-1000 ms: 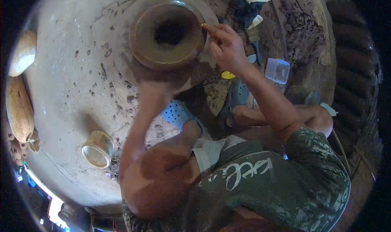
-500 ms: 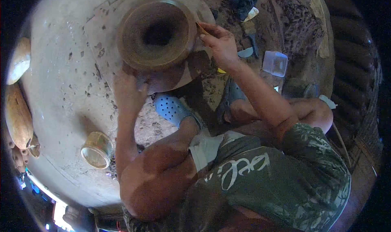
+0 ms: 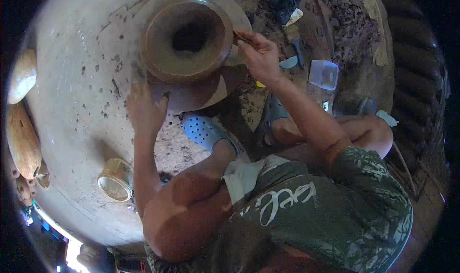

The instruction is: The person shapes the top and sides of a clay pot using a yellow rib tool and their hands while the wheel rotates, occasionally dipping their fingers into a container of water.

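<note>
Clay pot (image 3: 201,60), broad-rimmed, sits about mid-way on a round disc (image 3: 235,8), inside its edges. Mouth faces up toward the camera; axis judged near vertical, no long axis across the disc. Right hand (image 3: 262,57) pinches a thin sliver-like tool (image 3: 236,35) at the rim's right side; contact unclear. Left hand (image 3: 145,109) is at the disc's near-left edge, thumb apart, fingers blurred; grip cannot be told. Step, judged: rim finishing. Next move calls for light, steady tool pressure.

Shows large, white, looping lettering (image 3: 275,206) slanting upward to the right across the dark green shirt (image 3: 330,225).
</note>
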`<state>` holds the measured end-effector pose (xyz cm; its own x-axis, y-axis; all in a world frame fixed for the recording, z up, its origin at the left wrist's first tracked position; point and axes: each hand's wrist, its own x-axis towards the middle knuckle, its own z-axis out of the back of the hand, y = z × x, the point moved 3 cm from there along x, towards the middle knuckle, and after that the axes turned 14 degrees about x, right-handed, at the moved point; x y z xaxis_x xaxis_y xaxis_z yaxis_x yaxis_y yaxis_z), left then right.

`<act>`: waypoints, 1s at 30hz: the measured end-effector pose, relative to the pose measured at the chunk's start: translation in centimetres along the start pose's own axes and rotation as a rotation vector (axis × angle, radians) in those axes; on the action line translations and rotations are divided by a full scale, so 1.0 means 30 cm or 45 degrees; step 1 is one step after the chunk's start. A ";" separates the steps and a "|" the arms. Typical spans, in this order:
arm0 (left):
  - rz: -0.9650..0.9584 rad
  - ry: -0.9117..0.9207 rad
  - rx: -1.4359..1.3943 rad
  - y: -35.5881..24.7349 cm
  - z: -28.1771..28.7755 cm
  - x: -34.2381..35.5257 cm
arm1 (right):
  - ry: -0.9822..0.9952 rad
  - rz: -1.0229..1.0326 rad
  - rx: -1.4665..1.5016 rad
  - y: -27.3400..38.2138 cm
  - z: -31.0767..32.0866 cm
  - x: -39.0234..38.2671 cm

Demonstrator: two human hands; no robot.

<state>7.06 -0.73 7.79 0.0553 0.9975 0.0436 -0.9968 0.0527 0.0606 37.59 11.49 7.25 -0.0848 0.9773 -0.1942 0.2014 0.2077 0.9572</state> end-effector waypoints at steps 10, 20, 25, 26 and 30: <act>-0.248 0.319 -0.530 -0.166 0.014 -0.097 | 0.191 0.415 -0.692 0.074 -0.064 0.006; -0.348 0.390 -0.702 -0.307 0.109 -0.104 | 0.242 0.607 -0.871 0.128 -0.074 -0.038; -0.259 0.364 -0.367 -0.124 0.015 -0.060 | 0.254 0.638 -0.931 0.141 -0.039 -0.055; -0.128 0.306 -0.193 -0.059 0.009 -0.031 | 0.260 0.665 -0.968 0.158 -0.040 -0.052; 0.135 0.772 -0.264 -0.116 0.044 -0.036 | 0.276 0.661 -0.986 0.157 -0.041 -0.047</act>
<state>10.53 -2.04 8.84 -0.0266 0.8441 -0.5355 -0.9889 -0.1004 -0.1093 37.45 11.04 12.30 -0.3613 0.8943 0.2640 -0.4297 -0.4110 0.8040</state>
